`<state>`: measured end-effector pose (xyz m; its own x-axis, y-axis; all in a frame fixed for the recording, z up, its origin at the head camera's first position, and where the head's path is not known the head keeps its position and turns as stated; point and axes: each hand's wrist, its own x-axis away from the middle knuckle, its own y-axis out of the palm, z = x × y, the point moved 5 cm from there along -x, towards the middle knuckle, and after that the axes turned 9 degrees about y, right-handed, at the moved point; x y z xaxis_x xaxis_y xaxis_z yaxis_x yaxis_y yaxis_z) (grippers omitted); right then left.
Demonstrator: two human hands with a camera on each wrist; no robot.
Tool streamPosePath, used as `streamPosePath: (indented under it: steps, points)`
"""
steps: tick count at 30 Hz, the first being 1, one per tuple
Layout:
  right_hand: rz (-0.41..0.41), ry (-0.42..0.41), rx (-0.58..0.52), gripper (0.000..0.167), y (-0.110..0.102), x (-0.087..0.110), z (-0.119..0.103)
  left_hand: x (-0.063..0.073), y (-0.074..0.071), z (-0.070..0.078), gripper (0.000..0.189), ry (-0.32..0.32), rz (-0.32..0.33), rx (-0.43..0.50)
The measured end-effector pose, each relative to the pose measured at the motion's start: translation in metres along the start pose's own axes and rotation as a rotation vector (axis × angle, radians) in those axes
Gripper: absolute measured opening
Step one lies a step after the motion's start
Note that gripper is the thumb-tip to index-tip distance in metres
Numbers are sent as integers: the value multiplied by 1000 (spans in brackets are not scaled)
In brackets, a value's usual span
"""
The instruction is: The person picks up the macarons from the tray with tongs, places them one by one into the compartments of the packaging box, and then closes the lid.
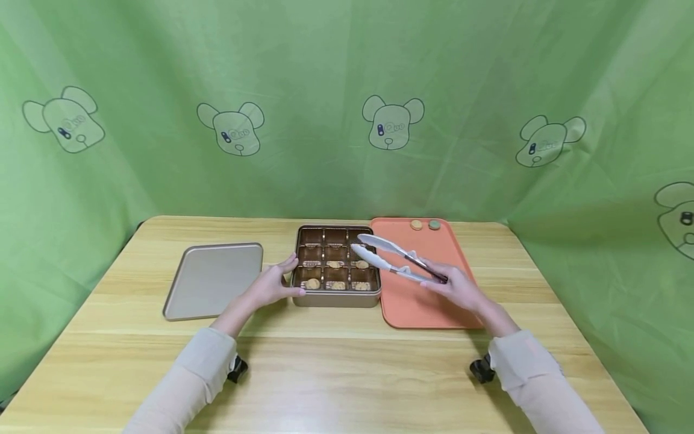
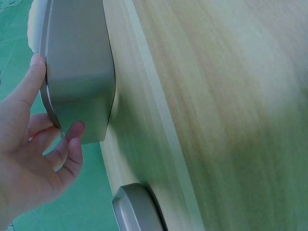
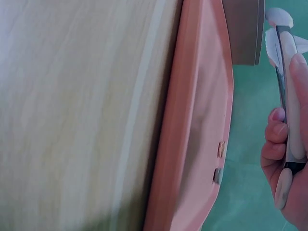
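A metal tin box stands mid-table, its brown insert split into several compartments. Small round cookies lie in the front row and in part of the middle row. My left hand holds the tin by its front left corner, thumb at the front rim and other fingers along the left side. In my right hand I grip metal tongs with white tips. Those tips are spread apart above the right side of the tin, with nothing visible between them.
To the right lies an orange tray, bearing a tan cookie and a green cookie at its far edge. A flat metal lid lies left of the tin. Green cloth hangs behind the table.
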<state>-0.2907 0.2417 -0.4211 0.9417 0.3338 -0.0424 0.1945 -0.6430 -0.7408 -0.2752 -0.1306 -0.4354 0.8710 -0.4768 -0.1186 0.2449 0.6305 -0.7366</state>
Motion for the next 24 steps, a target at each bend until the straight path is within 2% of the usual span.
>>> streamPosePath:
  steps: [4, 11, 18, 24]
  points:
    - [71, 37, -3, 59, -8, 1, 11, 0, 0, 0, 86, 2, -1, -1]
    - [191, 146, 69, 61, -21, 6, 31, 0, 0, -1, 85, 3, 0, -13]
    - [228, 283, 138, 66, -31, 12, 52, 0, 1, -2, 85, 11, -1, -20]
    - [246, 333, 184, 67, -36, 16, 61, -1, 1, -2, 86, 12, 4, -13]
